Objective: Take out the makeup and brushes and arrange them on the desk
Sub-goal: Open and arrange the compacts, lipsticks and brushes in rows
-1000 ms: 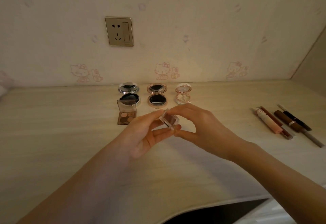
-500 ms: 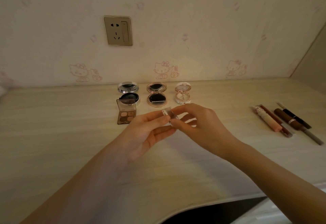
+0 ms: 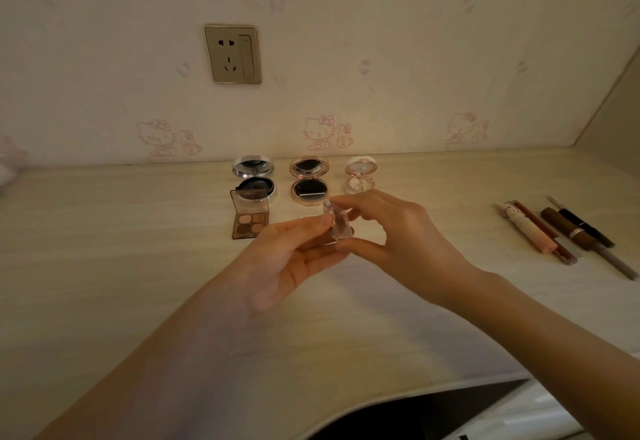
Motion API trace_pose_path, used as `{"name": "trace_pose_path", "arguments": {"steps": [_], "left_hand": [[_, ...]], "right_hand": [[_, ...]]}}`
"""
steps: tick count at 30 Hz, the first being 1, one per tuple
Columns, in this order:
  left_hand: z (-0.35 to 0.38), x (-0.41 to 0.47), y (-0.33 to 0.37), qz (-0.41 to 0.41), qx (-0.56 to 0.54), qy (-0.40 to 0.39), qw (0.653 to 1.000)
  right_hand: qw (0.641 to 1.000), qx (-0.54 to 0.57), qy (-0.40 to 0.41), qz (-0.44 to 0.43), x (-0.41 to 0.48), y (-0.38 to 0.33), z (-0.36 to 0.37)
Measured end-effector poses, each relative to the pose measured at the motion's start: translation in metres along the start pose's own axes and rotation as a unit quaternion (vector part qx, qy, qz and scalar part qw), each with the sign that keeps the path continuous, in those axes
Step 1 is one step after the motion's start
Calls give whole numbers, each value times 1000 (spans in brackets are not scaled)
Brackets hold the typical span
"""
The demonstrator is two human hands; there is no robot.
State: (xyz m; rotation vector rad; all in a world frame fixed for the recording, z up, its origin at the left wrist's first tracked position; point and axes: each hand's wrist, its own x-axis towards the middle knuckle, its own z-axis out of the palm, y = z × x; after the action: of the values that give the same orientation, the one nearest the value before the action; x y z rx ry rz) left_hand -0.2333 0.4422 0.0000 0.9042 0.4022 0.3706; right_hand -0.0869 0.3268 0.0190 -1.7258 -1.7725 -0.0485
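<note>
Both hands hold a small clear square makeup case above the desk. My left hand pinches its left side between thumb and fingers. My right hand pinches its top and bottom edges. Behind the hands, three open round compacts stand in a row: a silver compact, a rose-gold compact and a white compact. An open brown eyeshadow palette lies in front of the silver one.
Several lip tubes and pencils lie side by side at the right of the desk. A wall socket sits above the compacts. The desk's curved front edge runs below my arms, with a dark gap beneath it.
Both hands have carried the clear case slightly away from me, toward the compacts, and the case has turned more upright between the fingers.
</note>
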Motion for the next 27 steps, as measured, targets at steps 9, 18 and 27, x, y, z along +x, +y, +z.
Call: {"name": "trace_pose_path", "arguments": {"steps": [9,18,27], "left_hand": [[-8,-1,1,-24,8,-26,999],[-5,4,-4,72,104,41,991],[4,2,-12,207,320,75,921]], "right_hand": [[997,65,-36,8,1,5,-5],[972,172,-67,146,-3,4,-2],[832,417,-82,357,3,2,1]]}}
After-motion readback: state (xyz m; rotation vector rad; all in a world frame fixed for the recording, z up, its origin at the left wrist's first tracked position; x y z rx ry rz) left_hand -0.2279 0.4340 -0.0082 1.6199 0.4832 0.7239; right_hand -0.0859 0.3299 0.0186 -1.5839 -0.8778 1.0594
